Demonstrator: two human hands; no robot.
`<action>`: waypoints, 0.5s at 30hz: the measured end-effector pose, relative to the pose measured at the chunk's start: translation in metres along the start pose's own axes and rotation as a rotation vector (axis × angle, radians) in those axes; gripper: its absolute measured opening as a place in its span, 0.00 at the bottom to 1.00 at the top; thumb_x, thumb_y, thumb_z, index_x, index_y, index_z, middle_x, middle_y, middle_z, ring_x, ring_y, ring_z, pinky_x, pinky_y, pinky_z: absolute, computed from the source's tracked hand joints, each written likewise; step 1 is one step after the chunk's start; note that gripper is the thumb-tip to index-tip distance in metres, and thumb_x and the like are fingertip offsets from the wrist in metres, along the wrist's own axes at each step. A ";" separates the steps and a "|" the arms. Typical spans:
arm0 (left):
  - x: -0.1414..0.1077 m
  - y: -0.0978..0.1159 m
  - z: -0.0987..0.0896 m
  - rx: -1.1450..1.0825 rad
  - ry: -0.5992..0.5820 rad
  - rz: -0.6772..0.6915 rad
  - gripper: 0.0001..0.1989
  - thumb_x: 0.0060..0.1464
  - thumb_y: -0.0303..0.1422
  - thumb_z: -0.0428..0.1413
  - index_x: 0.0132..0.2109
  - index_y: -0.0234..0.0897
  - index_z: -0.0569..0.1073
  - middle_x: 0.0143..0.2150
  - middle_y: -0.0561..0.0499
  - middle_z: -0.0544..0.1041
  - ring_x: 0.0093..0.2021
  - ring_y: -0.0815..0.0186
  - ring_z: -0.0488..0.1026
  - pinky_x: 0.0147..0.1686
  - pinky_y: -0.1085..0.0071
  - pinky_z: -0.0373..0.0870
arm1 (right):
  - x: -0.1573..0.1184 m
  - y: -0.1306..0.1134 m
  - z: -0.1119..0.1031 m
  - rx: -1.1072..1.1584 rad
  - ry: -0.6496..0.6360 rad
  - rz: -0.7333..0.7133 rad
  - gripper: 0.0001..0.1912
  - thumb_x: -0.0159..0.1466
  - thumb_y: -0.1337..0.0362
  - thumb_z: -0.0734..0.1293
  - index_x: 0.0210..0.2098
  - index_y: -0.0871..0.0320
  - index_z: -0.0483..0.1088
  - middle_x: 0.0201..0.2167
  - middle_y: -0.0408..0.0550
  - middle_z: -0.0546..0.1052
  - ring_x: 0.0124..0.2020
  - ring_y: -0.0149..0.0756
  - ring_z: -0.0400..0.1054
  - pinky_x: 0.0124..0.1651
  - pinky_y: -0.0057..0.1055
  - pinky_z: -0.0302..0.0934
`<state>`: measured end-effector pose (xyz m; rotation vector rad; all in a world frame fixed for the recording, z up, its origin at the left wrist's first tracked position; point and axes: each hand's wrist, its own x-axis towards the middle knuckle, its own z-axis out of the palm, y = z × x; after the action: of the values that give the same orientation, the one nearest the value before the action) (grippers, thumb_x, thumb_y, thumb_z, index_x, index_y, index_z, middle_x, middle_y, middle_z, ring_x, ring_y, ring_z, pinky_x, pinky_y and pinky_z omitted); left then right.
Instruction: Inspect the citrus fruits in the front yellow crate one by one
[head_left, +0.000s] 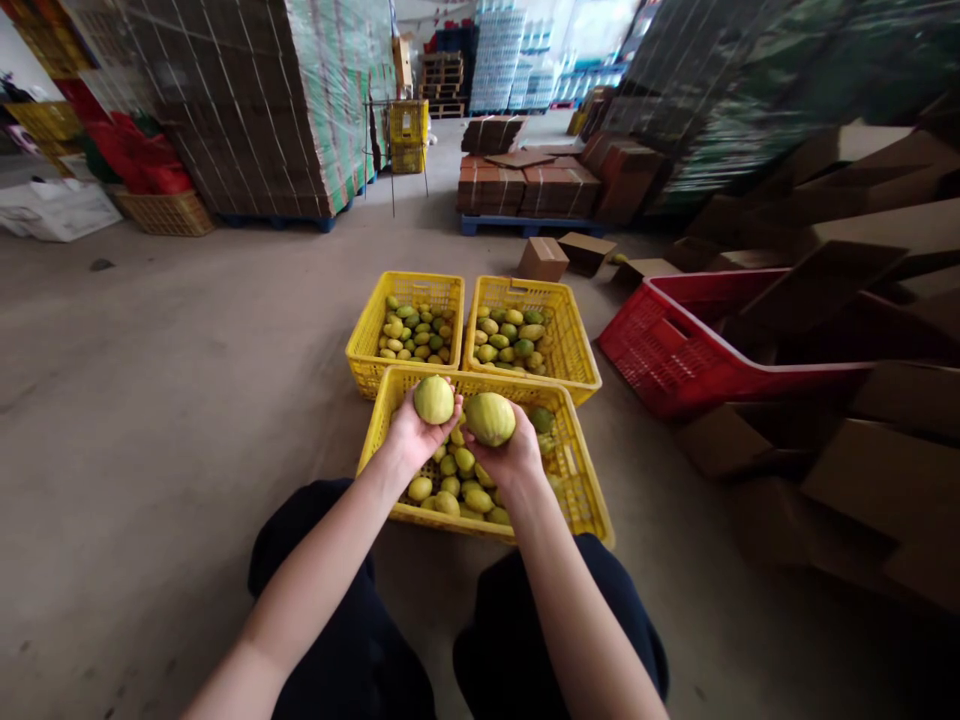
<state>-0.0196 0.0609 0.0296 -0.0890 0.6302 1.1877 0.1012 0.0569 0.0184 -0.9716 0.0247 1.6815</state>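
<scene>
A round yellow-green fruit (433,400) rests in my left hand (414,438), fingers curled round it from below. My right hand (519,455) grips a larger, oval yellow-green fruit (490,419) with faint lengthwise ridges. Both hands are held side by side above the nearest yellow crate (579,475), and the two fruits are slightly apart. Several yellow and green fruits (448,502) of a similar kind lie in that crate, partly hidden by my hands and forearms. The exact kind of fruit is not clear.
Behind stand two more yellow crates of fruit, left (360,350) and right (581,350). A red crate (652,350) and open cardboard boxes (885,480) crowd the right side. Farther back are a blue pallet (499,226) of flattened cartons and tall wrapped stacks (240,110).
</scene>
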 end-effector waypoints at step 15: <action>-0.011 0.004 0.000 -0.046 -0.017 -0.002 0.17 0.54 0.42 0.51 0.36 0.29 0.71 0.26 0.46 0.72 0.24 0.68 0.70 0.22 0.75 0.71 | -0.007 -0.003 0.001 -0.024 0.020 -0.018 0.08 0.54 0.58 0.65 0.28 0.55 0.65 0.18 0.40 0.72 0.20 0.34 0.67 0.22 0.30 0.65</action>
<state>-0.0249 0.0535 0.0361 -0.1187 0.5881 1.2003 0.1033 0.0530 0.0250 -1.0043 0.0090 1.6588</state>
